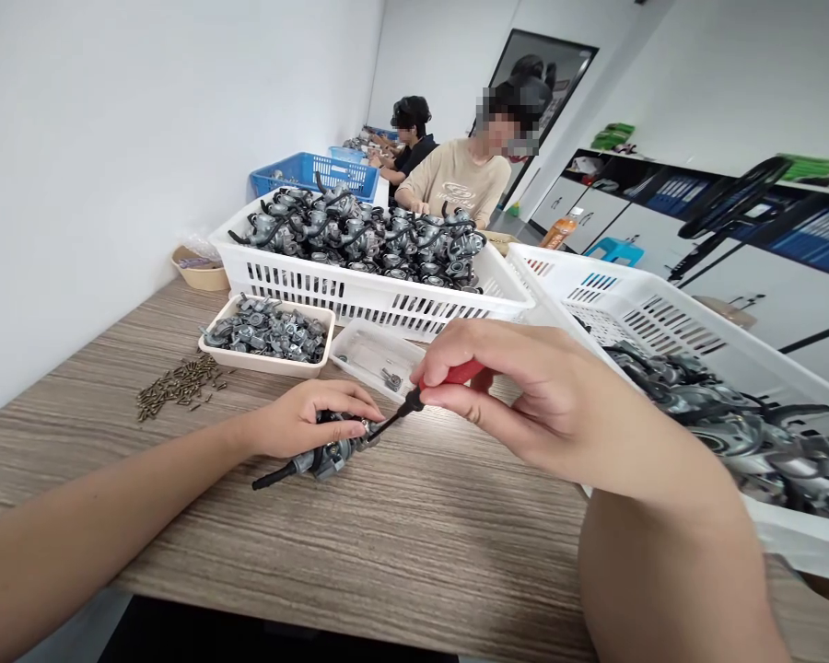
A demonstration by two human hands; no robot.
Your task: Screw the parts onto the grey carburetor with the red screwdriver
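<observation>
My left hand (324, 414) is closed over a grey metal carburetor (330, 458), pressing it to the wooden table; the palm side hides part of it. A black tube sticks out of its left end. In my right hand (525, 387) is a screwdriver (413, 401) with a red handle and dark shaft, slanting down to the left. Its tip meets the carburetor beside my left fingertips; the exact contact point is too small to make out.
Brass screws (180, 385) lie loose at left, near a tub of small metal parts (266, 366) and a shallow clear tray (359, 354). White baskets of carburetors stand behind (379, 304) and at right (636, 304). Two people sit beyond.
</observation>
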